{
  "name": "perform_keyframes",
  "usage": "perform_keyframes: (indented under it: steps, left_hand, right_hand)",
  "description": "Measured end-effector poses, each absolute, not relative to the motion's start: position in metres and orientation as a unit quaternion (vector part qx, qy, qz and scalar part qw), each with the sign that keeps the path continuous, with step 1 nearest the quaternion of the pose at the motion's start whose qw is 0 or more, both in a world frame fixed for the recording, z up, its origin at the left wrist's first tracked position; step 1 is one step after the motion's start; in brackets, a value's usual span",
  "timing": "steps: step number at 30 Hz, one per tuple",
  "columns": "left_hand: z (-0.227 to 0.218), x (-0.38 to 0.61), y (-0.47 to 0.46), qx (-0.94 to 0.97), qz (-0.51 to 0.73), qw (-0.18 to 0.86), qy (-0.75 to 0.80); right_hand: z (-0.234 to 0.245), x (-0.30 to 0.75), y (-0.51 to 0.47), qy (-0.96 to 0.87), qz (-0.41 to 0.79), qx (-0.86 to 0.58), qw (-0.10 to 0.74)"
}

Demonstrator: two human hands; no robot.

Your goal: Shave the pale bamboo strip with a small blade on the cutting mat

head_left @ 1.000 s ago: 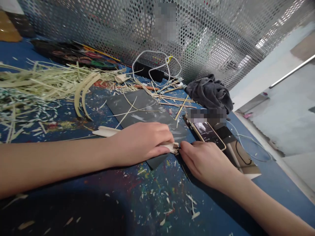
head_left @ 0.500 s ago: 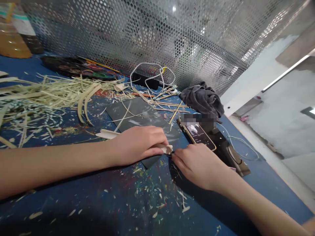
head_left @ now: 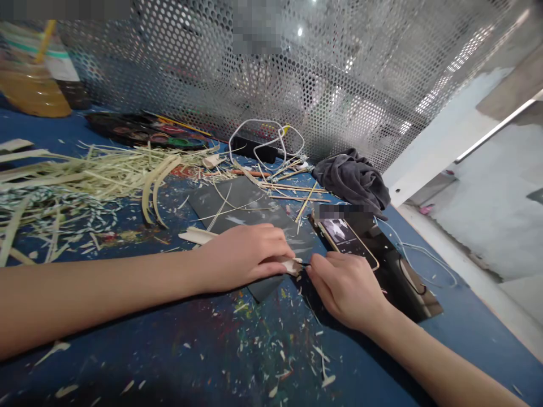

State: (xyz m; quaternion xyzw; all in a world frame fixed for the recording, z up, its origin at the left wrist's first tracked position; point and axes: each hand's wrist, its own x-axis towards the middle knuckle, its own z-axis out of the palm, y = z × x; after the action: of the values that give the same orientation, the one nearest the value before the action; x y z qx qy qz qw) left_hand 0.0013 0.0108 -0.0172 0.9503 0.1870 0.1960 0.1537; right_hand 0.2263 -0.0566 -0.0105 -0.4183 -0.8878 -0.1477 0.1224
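My left hand (head_left: pixel 250 254) is closed around a pale split piece of bamboo or wood (head_left: pixel 292 265) and presses it down over a dark grey sheet (head_left: pixel 237 198). One end of the piece pokes out past my thumb; a pale length (head_left: pixel 197 235) also shows behind the hand. Close to the near end, my right hand (head_left: pixel 341 285) is closed in a pinch. A thin dark tip (head_left: pixel 304 264) shows between its fingers and the pale end; most of that object is hidden, so its kind cannot be made out.
Pale shavings (head_left: pixel 106 169) heap at the left, beside twisted cord (head_left: pixel 85 209). Thin sticks (head_left: pixel 297 189), a white cable (head_left: pixel 267 121) and a grey cloth (head_left: pixel 354 178) lie behind. A phone (head_left: pixel 348 240) rests right. A paint palette (head_left: pixel 148 133) sits near the perforated metal panel (head_left: pixel 203 68).
The view has shifted slightly, so most things appear lower and a little further right. My right hand has drawn back slightly from the pale end, which looks turned a little.
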Motion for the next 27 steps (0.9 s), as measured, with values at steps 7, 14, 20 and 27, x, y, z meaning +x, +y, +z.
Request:
perform_keyframes:
  steps: [7, 14, 20, 27]
  left_hand:
    - [-0.0106, 0.0017, 0.0068, 0.949, 0.166, 0.158, 0.215]
    - [-0.0102, 0.0038, 0.0076, 0.951, 0.157, 0.159, 0.215]
    - [-0.015, 0.003, 0.0097, 0.947, 0.175, 0.171, 0.206]
    - [-0.0166, 0.0025, 0.0112, 0.95, 0.17, 0.163, 0.205]
  right_hand:
    - [-0.0144, 0.227, -0.0549, -0.882, -0.137, -0.442, 0.089]
    - [-0.0088, 0.2233, -0.0536, -0.88, -0.108, -0.463, 0.011]
    - [-0.01, 0.2267, -0.0542, -0.892, -0.117, -0.433, 0.055]
    - [-0.0152, 0.2282, -0.0542, -0.887, -0.125, -0.432, 0.099]
